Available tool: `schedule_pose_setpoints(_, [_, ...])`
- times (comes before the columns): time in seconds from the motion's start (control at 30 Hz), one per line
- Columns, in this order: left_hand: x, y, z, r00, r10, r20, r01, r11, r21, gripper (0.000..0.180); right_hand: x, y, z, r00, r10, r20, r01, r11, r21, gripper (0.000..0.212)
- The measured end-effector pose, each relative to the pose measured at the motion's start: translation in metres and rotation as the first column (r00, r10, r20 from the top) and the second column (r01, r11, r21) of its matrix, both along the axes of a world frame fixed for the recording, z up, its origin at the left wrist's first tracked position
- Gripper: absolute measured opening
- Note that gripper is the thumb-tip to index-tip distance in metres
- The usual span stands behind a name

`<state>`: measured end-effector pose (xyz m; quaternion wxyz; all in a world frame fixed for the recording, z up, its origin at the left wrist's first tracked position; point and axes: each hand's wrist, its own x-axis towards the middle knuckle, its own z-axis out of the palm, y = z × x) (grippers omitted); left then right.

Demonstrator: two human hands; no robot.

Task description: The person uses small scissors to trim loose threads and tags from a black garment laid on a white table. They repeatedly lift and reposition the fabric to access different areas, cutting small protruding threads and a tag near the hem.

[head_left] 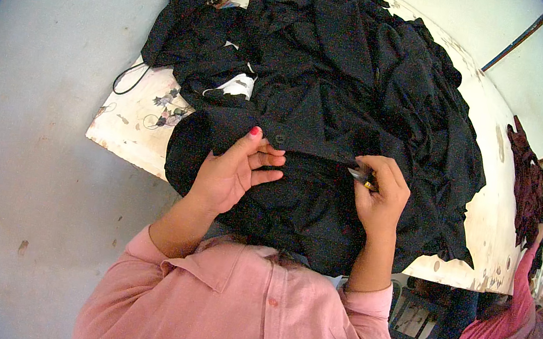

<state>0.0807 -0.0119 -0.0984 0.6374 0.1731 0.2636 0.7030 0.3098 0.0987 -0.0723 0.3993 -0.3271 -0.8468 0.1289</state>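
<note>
A black garment [309, 199] with a dark button [280, 139] on its band lies across my lap and the table edge. My left hand [233, 171] rests over the band just left of the button. Its thumb and fingers are apart, with no tool in them. My right hand [383, 192] is closed around small thread snips [362, 177] with a bright metal blade and a bit of yellow. The blade sits close to the right part of the band; most of the handle is hidden in the palm.
A big heap of black garments [369, 65] covers the worn, pale table [129, 143]. White cloth or paper [238, 86] shows among them. A wall [38, 102] stands at the left. At the right, a person in a pink sleeve [523, 281] reaches toward dark maroon cloth [523, 184].
</note>
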Motion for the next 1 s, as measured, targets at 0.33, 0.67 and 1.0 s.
schedule_pose_setpoints(0.33, [0.011,-0.002,0.007,0.912,0.209,-0.353,-0.231,0.973,-0.023,0.017,-0.023,-0.033,0.034,0.989,0.131,0.067,-0.130,0.991,-0.022,0.049])
schedule_pose_setpoints(0.67, [0.005,-0.009,0.001,0.646,0.266,-0.715,-0.247,0.960,0.134,0.015,-0.049,-0.040,0.042,0.962,0.244,0.123,-0.255,0.964,0.078,0.033])
schedule_pose_setpoints(1.0, [0.007,-0.007,-0.003,0.690,0.292,-0.662,-0.243,0.956,0.168,0.015,-0.054,-0.033,0.036,0.952,0.295,0.077,-0.300,0.952,0.065,0.029])
